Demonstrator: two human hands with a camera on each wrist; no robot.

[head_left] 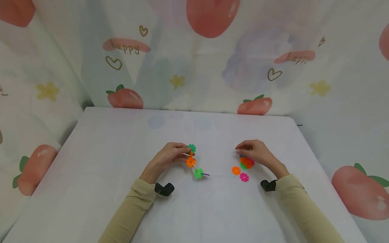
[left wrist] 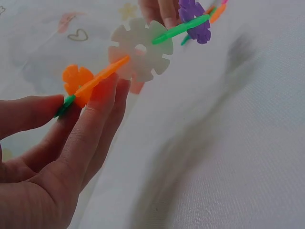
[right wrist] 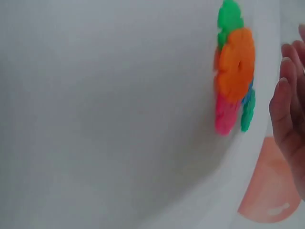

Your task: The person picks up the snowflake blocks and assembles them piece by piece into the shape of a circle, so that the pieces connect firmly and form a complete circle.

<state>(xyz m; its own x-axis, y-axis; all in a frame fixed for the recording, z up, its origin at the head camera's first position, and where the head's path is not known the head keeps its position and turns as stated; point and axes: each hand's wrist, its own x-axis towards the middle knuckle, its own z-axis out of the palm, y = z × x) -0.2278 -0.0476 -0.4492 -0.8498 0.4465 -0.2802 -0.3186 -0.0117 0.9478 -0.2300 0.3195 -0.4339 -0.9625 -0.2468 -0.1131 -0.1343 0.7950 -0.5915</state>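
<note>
Step in hand, as judged: joining slotted plastic discs into a chain. The left hand (head_left: 170,155) pinched the chain of discs (head_left: 193,162) at its far end, thumb and fingers curled round the green and orange pieces; in the left wrist view the chain ran on through a white disc (left wrist: 140,49) to a purple disc (left wrist: 195,20), edge slotted into edge. The chain's near end hung just over the table (head_left: 121,141), between the two hands. The right hand (head_left: 255,152) rested over the pile of loose discs (head_left: 247,162), fingers bent down toward it; whether it already pinched a piece could not be told, since the right wrist view showed fingertips beside the pile, blurred. Two more lay just beside the pile: an orange disc (head_left: 236,170) and a pink disc (head_left: 244,177). Judgement: the next move called for one loose disc, its notch lined up square with a notch on the chain. Both forearms lay low, wrists near the tabletop, hands well apart
</note>
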